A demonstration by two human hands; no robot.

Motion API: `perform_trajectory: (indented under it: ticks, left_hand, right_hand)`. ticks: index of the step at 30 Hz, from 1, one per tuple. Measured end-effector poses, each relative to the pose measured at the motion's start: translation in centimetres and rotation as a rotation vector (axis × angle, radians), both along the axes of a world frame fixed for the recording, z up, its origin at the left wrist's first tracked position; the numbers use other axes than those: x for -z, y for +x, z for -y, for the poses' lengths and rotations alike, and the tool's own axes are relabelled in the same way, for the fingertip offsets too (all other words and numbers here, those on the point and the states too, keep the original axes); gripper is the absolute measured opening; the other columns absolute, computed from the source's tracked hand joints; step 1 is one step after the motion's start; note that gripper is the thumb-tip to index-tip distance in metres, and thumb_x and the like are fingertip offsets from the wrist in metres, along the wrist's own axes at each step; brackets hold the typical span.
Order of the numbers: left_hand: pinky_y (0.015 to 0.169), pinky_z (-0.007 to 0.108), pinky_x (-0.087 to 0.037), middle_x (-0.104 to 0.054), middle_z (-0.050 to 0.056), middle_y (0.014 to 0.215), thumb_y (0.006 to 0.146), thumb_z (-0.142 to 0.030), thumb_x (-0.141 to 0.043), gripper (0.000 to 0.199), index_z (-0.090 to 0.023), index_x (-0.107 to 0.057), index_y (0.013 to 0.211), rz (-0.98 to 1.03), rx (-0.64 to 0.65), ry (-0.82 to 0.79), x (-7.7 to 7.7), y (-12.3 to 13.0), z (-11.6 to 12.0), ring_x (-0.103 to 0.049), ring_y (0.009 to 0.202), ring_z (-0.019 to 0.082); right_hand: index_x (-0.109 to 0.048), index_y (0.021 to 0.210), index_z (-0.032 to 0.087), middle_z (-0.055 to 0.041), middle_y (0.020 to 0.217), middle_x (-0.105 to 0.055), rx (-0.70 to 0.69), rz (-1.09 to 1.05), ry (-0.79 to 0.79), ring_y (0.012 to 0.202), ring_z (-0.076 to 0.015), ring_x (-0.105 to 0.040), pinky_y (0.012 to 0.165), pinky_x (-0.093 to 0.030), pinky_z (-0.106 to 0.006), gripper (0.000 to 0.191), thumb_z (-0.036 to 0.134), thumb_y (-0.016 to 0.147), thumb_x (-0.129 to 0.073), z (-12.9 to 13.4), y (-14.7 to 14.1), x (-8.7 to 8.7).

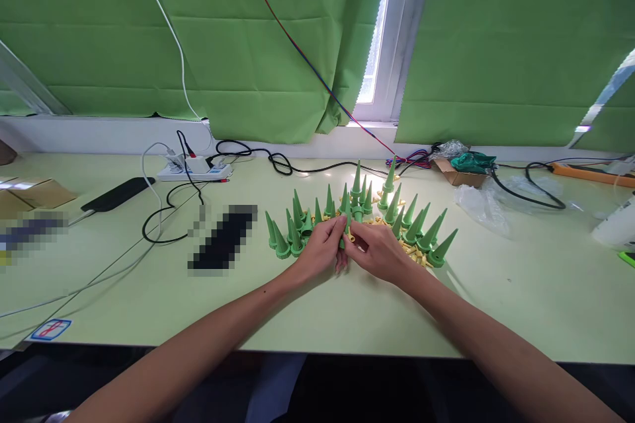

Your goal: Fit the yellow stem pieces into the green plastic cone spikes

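Observation:
My left hand [322, 246] is closed round a green cone-shaped plastic spike [348, 217], its point upward. My right hand [381, 250] meets it at the spike's lower part, thumb and forefinger pinched on a small pale-yellow piece [351, 236]; the fingers partly cover it. Just beyond my hands, many more green spikes stand point up on the table, in a left cluster [282, 244], a middle one [356, 185] and a right one [439, 252]. Loose small yellow pieces [414, 252] lie scattered among them.
The pale table [317, 317] runs to a wall with green curtains [268, 46]. A power strip [193, 170] with cables is at the back left. Plastic wrap [481, 208] and a small cardboard box [459, 175] lie at the right. A dark pixelated object [223, 241] is left of my hands.

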State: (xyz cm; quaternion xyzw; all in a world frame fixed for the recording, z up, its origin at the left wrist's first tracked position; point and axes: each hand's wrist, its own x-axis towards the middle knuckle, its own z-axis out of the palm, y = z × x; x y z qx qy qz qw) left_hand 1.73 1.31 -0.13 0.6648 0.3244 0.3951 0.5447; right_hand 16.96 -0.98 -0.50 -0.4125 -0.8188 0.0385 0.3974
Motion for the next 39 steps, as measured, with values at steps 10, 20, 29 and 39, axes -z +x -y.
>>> perform_trajectory:
  ticks: [10, 20, 29, 39]
  left_hand:
    - [0.037, 0.022, -0.040, -0.051, -0.003, 0.044, 0.096, -0.056, -0.038, 0.047, -0.018, -0.046, 0.068, 0.026, 0.002, 0.000, -0.14, 0.12, 0.29, -0.052, 0.035, 0.011]
    - [0.037, 0.022, -0.039, -0.053, -0.003, 0.045, 0.097, -0.055, -0.036, 0.046, -0.018, -0.045, 0.070, 0.042, 0.020, 0.039, -0.24, 0.35, 0.46, -0.054, 0.037, 0.012]
    - [0.037, 0.022, -0.038, -0.052, -0.004, 0.044, 0.098, -0.053, -0.036, 0.046, -0.019, -0.044, 0.069, 0.045, 0.002, 0.050, -0.14, 0.45, 0.40, -0.053, 0.036, 0.012]
    - [0.038, 0.023, -0.042, -0.050, -0.004, 0.054, 0.097, -0.053, -0.038, 0.042, -0.019, -0.043, 0.072, 0.024, 0.019, 0.055, -0.81, 0.33, 0.87, -0.054, 0.040, 0.011]
  right_hand:
    - [-0.028, 0.065, 0.022, 0.0063, 0.053, -0.035, 0.012, -0.075, 0.010, 0.048, -0.0089, -0.027, 0.051, -0.025, -0.026, 0.030, 0.019, 0.085, -0.050, -0.06, -0.27, 0.00]
    - [-0.030, 0.064, 0.021, 0.0074, 0.052, -0.034, -0.032, -0.204, -0.017, 0.048, -0.0077, -0.030, 0.049, -0.028, -0.023, 0.032, 0.021, 0.081, -0.057, 0.07, -0.20, -0.16]
    - [-0.032, 0.063, 0.021, 0.0071, 0.052, -0.036, -0.063, -0.201, -0.017, 0.047, -0.0075, -0.032, 0.049, -0.028, -0.023, 0.030, 0.019, 0.081, -0.056, 0.17, -0.28, -0.19]
    - [-0.030, 0.064, 0.021, 0.0071, 0.052, -0.036, -0.105, -0.198, -0.047, 0.048, -0.0075, -0.030, 0.049, -0.027, -0.022, 0.028, 0.013, 0.079, -0.052, 0.27, -0.21, -0.47]
